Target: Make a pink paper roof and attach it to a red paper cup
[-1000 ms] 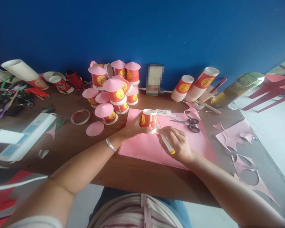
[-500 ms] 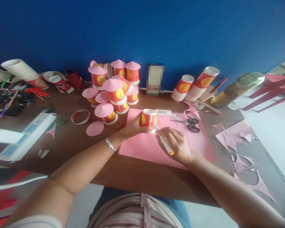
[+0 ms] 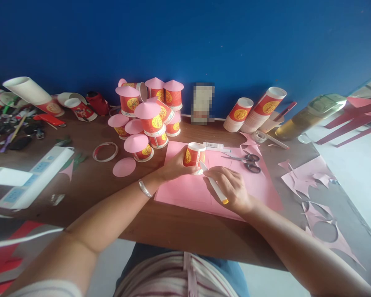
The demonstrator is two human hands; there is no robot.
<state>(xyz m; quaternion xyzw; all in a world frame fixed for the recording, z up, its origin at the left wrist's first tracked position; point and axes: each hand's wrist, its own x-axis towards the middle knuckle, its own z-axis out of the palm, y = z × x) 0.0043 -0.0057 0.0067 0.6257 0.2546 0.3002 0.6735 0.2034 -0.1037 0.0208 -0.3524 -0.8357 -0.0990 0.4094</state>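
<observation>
My left arm stretches forward, that left hand gripping the red paper cup over the pink sheet. My bent right hand pinches a white cutter, tip against the cup's side. I cannot read its yellow emblem.

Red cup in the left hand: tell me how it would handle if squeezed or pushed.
Its papery look suggests the cup is light for its size and could dent if the left hand squeezed hard. Its round wall would probably let it roll if pushed onto its side.
</observation>
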